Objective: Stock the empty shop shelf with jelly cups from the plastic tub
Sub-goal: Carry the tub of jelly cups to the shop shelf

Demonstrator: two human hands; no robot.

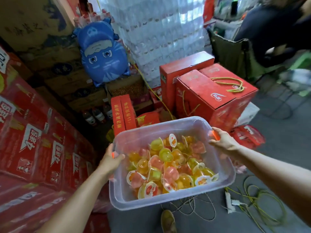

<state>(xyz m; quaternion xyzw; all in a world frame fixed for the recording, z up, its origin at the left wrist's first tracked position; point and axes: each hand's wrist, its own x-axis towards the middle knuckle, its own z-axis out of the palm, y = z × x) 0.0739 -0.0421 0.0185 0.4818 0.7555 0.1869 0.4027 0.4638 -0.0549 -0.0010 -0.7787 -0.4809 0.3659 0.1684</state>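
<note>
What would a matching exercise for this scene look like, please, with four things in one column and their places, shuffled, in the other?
Things:
1. tub
2. jelly cups
3. balloon
4. cables

Places:
A. lying on the floor, lower right
B. held between the left hand and right hand
C. piled inside the tub
D. up against brown cartons, upper left

Pairs: 1-B, 2-C, 3-D, 4-A
</note>
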